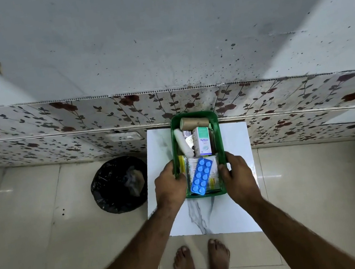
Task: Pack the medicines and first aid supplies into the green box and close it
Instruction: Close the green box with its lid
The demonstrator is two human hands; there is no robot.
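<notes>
Likely light and fairly stiff, the green box [218, 141], standing open and full on the small white table [242, 205] against the wall, is clasped at its near side rims by the left hand [171, 186] and right hand [237, 176], with table edges close on both sides.

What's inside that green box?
Inside the green box: a blue tablet strip on top, a white carton, a white roll and a brown roll. Whatever lies beneath them is covered.
</notes>
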